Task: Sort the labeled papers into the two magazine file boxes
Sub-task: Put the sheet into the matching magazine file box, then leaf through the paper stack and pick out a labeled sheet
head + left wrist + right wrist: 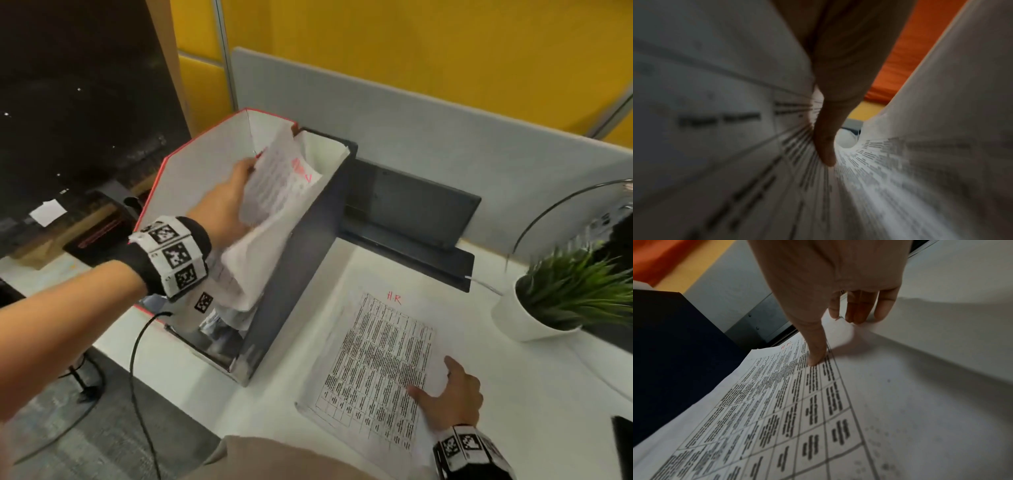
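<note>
Sliding a printed sheet with a red handwritten label down among the papers already standing in the red-edged magazine file box, the person's left hand pinches the page near its upper edge, thumb on the printed face; the left wrist view shows that thumb pressed between curved sheets of text. The red label on this page is too blurred to read. Beside that box, touching it on the right, stands the dark grey magazine file box, which also holds white paper at its far end. On the white desk just right of the grey box lies a table-printed sheet marked "HR" in red, flat and face up. The right hand rests on its near right corner, fingers extended and loose: the thumb tip presses the printed grid and the other fingertips touch down at the page's edge, grasping nothing. A potted green plant sits well apart at the right. The step in hand appears to be filing the left-hand sheet; next, the HR page would need lifting by its edge and matching to the box for its label, which these views do not identify.
</note>
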{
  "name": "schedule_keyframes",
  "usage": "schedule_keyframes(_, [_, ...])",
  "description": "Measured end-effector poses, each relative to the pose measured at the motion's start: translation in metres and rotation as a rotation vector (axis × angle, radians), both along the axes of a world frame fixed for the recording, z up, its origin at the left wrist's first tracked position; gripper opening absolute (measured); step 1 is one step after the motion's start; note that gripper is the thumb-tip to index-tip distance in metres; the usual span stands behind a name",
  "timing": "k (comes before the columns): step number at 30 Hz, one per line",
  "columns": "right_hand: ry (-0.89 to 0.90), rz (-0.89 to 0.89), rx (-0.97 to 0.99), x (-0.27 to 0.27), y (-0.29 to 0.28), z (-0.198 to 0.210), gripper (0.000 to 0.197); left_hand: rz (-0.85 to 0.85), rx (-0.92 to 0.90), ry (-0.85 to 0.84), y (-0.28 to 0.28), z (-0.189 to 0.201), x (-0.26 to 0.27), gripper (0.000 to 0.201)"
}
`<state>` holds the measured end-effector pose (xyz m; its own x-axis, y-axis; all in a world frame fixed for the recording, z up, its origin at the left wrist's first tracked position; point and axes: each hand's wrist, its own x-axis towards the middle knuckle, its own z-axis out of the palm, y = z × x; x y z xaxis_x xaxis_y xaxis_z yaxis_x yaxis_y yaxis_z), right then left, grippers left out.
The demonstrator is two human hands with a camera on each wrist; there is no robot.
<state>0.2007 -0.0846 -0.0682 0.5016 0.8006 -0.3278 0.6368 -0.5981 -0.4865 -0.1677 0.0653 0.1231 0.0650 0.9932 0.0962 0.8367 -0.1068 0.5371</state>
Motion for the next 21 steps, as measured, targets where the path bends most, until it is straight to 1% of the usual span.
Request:
schedule_keyframes(2, [-0.011, 0.007, 0.004, 0.000, 0.000, 0.000, 0.096, -0.065, -0.045, 0.088, 0.000, -0.008, 0.004, 0.113])
schedule_keyframes(3, [-0.015, 0.009, 0.007, 0.000, 0.000, 0.000, 0.096, -0.083, -0.082, 0.135, 0.002, -0.012, 0.006, 0.113])
schedule_keyframes(7, [-0.019, 0.010, 0.004, 0.001, -0.001, -0.002, 0.096, -0.101, -0.251, 0.325, 0.010, -0.025, 0.015, 0.095])
schedule_keyframes(10, [-0.027, 0.010, -0.010, 0.002, 0.000, -0.004, 0.098, -0.110, -0.342, 0.380, 0.015, -0.034, 0.019, 0.088])
schedule_keyframes(13, [-0.048, 0.015, -0.033, 0.003, 0.001, -0.005, 0.100, -0.093, -0.371, 0.393, 0.018, -0.035, 0.020, 0.084])
schedule_keyframes(15, [-0.068, 0.025, -0.051, 0.003, 0.001, -0.006, 0.101, -0.075, -0.324, 0.369, 0.021, -0.030, 0.022, 0.077])
schedule_keyframes(17, [-0.077, 0.028, -0.055, 0.003, 0.002, -0.007, 0.102, -0.048, -0.218, 0.283, 0.024, -0.017, 0.027, 0.065])
schedule_keyframes(19, [-0.074, 0.028, -0.055, 0.004, 0.002, -0.008, 0.102, -0.024, -0.050, 0.138, 0.024, 0.001, 0.037, 0.050])
schedule_keyframes(21, [-0.073, 0.030, -0.056, 0.004, 0.003, -0.008, 0.103, -0.031, 0.154, -0.049, 0.019, 0.019, 0.054, 0.034])
